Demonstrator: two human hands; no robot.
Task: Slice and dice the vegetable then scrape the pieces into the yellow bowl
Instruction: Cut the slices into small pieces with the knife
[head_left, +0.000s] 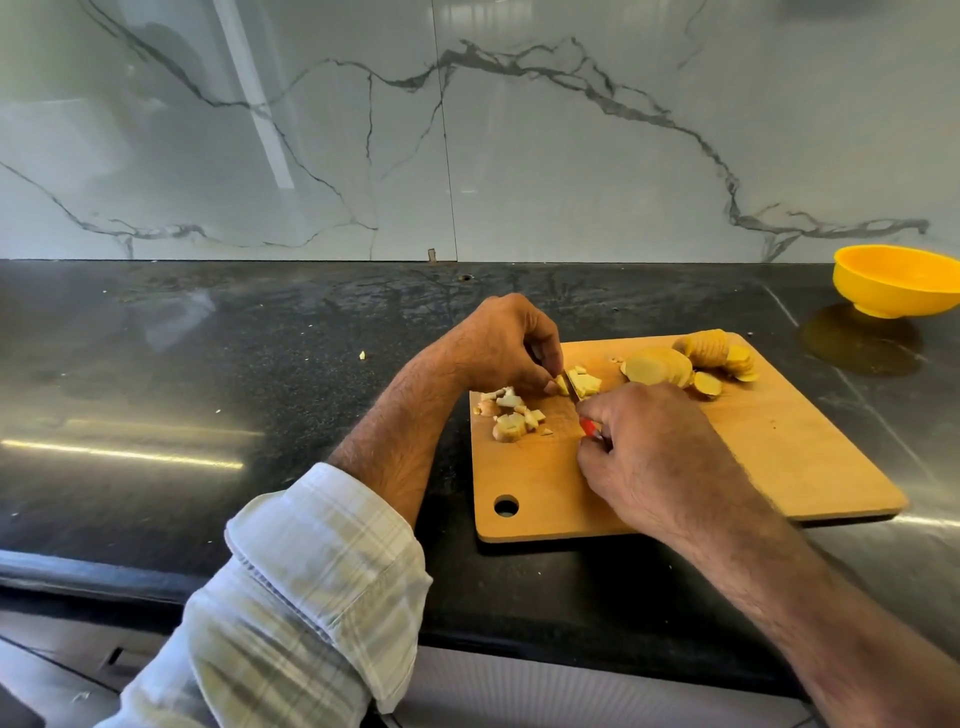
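My worry is a nick: my left fingertips pinch the slices right against the blade, so one slip of the knife meets skin. Cubes could also skid off the board, since the diced heap sits at its left edge. My left hand arches, knuckles up, fingers curled tight. My right hand wraps the red handle. Uncut slices wait at the board's far edge; the bowl stands beyond its far right corner.
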